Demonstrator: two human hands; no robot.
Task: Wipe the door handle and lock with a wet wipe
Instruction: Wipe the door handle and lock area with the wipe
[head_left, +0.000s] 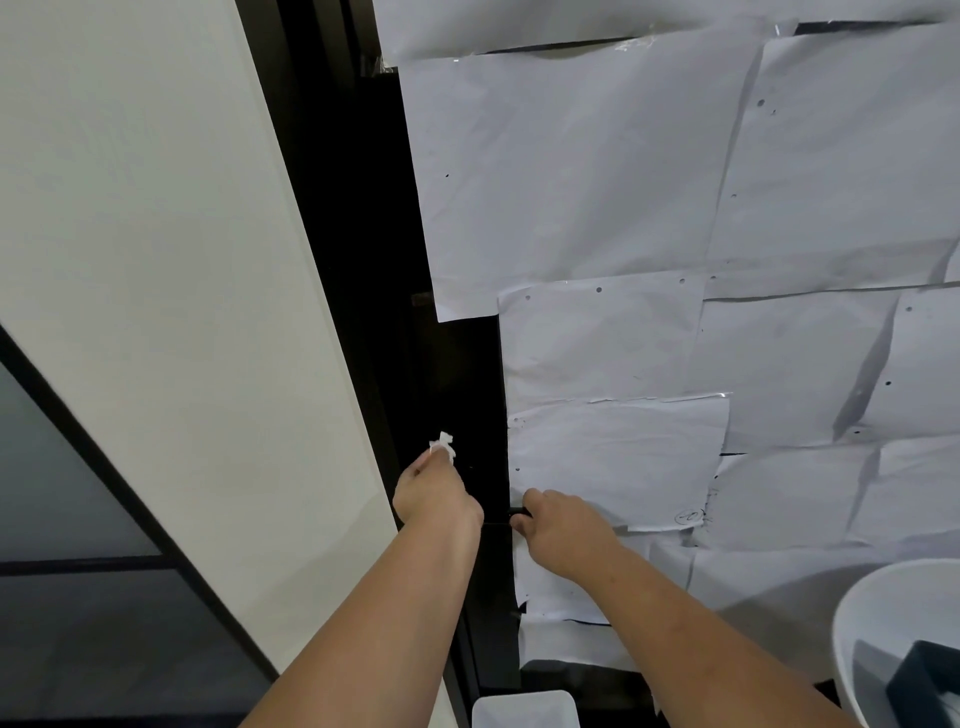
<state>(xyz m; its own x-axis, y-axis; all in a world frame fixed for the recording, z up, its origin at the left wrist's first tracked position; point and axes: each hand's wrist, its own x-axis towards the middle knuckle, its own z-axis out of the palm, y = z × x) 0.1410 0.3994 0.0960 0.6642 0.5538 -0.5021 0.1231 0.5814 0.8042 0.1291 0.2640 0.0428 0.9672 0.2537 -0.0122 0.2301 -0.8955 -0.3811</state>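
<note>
Left hand (434, 493) pinches wet wipe (443, 445) at dark door edge (457, 374); right hand (561, 525) grips black handle (521, 513).

The wipe (442, 446) is white. The door (457, 374) is black, and plain white paper sheets (597, 182) with small dark dots cover it. The wall (156, 234) is cream.

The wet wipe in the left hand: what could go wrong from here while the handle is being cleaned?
1. The left hand pinches only a small bunched wet wipe, so it may slip out or cover little surface.
2. The right hand is curled around the dark door handle, hiding most of it; that part may stay unwiped.
3. The taped paper sheets lie right beside the handle and could get damp or tear.
</note>
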